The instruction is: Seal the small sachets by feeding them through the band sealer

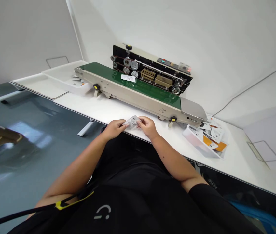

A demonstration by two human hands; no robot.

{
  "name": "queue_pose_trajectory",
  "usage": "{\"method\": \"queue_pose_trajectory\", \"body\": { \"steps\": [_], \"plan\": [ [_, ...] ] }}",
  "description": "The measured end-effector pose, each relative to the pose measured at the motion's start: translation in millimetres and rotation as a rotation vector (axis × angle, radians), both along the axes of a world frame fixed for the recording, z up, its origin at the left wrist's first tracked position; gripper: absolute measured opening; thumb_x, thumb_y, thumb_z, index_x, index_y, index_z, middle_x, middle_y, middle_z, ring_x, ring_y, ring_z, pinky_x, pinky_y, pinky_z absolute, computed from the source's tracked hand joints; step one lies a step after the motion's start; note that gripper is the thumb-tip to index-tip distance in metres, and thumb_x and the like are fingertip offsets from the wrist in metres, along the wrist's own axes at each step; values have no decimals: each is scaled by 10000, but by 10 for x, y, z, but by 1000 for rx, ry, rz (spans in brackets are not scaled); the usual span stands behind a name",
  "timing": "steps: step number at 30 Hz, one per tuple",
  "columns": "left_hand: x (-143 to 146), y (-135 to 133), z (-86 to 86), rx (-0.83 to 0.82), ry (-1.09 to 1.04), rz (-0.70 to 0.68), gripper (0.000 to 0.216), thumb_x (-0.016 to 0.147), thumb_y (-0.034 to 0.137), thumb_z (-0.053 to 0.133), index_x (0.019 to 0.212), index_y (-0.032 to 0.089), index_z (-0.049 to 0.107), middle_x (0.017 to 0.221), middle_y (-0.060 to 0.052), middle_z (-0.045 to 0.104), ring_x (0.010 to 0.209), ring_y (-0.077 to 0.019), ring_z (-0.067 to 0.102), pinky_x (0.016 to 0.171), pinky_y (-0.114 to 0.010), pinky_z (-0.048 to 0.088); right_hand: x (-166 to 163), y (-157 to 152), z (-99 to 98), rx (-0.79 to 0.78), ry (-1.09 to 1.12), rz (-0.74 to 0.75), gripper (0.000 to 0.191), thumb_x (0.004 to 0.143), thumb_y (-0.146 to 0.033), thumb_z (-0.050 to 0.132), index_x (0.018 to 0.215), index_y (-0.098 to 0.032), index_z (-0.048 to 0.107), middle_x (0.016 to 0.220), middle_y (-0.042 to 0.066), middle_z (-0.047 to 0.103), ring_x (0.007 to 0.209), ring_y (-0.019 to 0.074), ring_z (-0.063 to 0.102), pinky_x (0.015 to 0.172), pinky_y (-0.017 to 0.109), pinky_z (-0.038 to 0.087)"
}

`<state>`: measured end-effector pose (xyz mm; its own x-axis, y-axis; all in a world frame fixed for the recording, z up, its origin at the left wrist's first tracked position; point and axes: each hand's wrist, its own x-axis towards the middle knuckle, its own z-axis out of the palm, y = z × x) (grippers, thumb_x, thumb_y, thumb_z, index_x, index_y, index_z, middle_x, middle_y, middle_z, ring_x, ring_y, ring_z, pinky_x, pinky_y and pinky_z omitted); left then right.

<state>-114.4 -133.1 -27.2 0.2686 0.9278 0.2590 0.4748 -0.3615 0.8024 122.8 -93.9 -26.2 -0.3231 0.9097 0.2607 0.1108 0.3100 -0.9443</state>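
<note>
Between my two hands, over the table's front edge, is a small silver printed sachet (132,122). My left hand (115,128) pinches its left end, thumb on top. At its right end, the fingers of my right hand (148,126) are closed on it. Just beyond my hands runs the sealing machine's conveyor with a green belt (157,94). A white sachet (128,78) lies flat on that belt, near the rollers of the black sealing unit (152,70).
At the right, a white plastic bin (202,144) is heaped with white and orange sachets. Another white bin (79,88) holding sachets sits below the belt's left end. Both stand on the white table (240,156). A brown stool (1,138) is on the floor at left.
</note>
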Motion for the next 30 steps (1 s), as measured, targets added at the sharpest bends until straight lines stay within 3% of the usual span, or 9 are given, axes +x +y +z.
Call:
{"method": "queue_pose_trajectory", "body": {
  "steps": [4, 8, 12, 16, 19, 22, 26, 30],
  "plan": [
    [-26, 0, -14, -45, -78, -15, 424, 972, 559, 573, 783, 198, 690, 780, -13, 689, 735, -180, 608, 709, -275, 459, -1, 51, -33, -132, -19, 106, 588, 756, -630, 823, 1156, -210, 729, 1004, 74, 787, 825, 222, 748, 758, 356, 623],
    [-31, 1, -23, -30, -21, -24, 388, 968, 527, 578, 802, 205, 717, 774, -4, 692, 737, -180, 612, 710, -273, 454, -6, 69, -23, -126, -91, 153, 453, 759, -588, 836, 961, -188, 768, 906, 63, 796, 829, 223, 753, 836, 364, 607],
    [-13, 7, -30, -13, -9, -26, 370, 969, 505, 564, 808, 202, 703, 780, -8, 702, 728, -177, 617, 701, -274, 455, -40, 50, -13, -166, -15, 107, 453, 761, -612, 811, 928, -198, 733, 777, 30, 761, 707, 194, 723, 703, 327, 592],
    [3, 14, -42, -57, -53, -7, 350, 946, 524, 604, 1031, 206, 722, 791, -6, 732, 708, -177, 639, 675, -273, 471, -35, 3, 88, -134, 106, 33, 406, 795, -629, 777, 943, -264, 680, 713, -52, 735, 599, 155, 695, 621, 300, 578],
    [6, 10, -41, -71, -54, -6, 371, 939, 530, 620, 1092, 209, 723, 795, -5, 737, 713, -173, 643, 675, -269, 474, 109, 38, 366, -37, 179, -46, 305, 850, -568, 762, 964, -307, 651, 719, -107, 729, 571, 126, 682, 624, 287, 580],
    [7, 0, -29, -64, -41, -8, 342, 933, 507, 620, 1065, 211, 729, 787, -1, 732, 710, -168, 629, 683, -271, 467, 433, 252, 832, 35, 243, -182, 312, 839, -487, 795, 996, -292, 608, 727, -104, 722, 556, 108, 672, 572, 237, 540],
    [7, -2, -29, -60, -31, -7, 331, 927, 500, 622, 1045, 212, 734, 787, 0, 738, 713, -169, 634, 684, -275, 455, 1068, 735, 1474, 194, 304, -544, 270, 840, -363, 728, 1050, -219, 641, 751, -39, 723, 514, 89, 637, 492, 189, 498],
    [-6, 9, -64, -55, -44, -19, 334, 933, 512, 625, 1039, 216, 738, 810, -3, 753, 741, -175, 659, 702, -278, 467, 1633, 1062, 1752, 94, 115, -776, 90, 840, -191, 642, 920, -164, 673, 622, -30, 649, 465, 77, 596, 425, 134, 441]
  ]
}}
